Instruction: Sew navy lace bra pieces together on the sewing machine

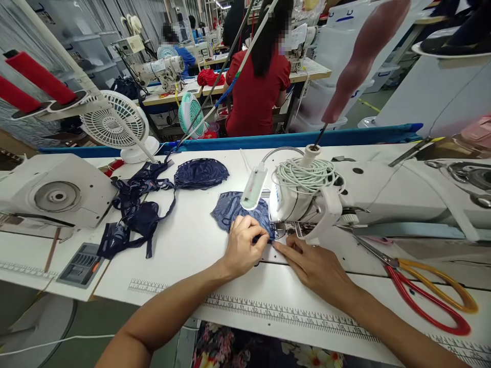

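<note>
A blue patterned fabric cup piece [224,209] lies at the needle area of the white sewing machine [303,199]. On its near right edge, my left hand [245,243] is closed, thumb and fingers pinched on the cloth. My right hand [312,260] rests on the machine bed just right of it, index finger stretched out to the cloth's edge and the other fingers partly bent, gripping nothing visible. A small lamp [254,188] on a bendy neck hangs over the piece and hides part of it. The stitching point is partly covered by the machine head.
A stack of dark blue cups [201,173] and a heap of dark blue straps and fabric [140,214] lie left. Scissors [418,286] with red and orange handles lie right. A ruler tape [284,312] runs along the front edge. A fan [115,120] stands behind; a person in red [255,92] sits beyond.
</note>
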The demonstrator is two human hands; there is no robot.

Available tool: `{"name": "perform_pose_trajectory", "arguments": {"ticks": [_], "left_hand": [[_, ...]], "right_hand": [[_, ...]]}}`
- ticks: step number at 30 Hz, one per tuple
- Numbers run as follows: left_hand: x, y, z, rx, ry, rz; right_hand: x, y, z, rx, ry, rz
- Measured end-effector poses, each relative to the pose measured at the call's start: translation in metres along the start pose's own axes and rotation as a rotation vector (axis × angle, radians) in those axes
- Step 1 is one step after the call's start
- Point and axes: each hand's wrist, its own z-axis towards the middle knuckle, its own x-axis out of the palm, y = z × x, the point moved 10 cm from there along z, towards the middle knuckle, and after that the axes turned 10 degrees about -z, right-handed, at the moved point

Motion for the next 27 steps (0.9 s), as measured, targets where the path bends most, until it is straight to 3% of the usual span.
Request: {"name": "perform_pose_trajectory", "arguments": {"ticks": [6, 17, 27], "left_hand": [[0.009, -0.002, -0.003, 0.042, -0.002, 0.122], [0.016, 0.01, -0.001, -0.025, -0.012, 0.074], [0.016, 0.009, -0.002, -0.005, -0.003, 0.064]], "right_hand": [[-0.008, 0.009, -0.003, -0.046, -0.131, -0.101], [-0.003, 0.006, -0.004, -0.031, -0.051, -0.069], [-0.01, -0.001, -0.002, 0.035, -0.12, -0.111]]}}
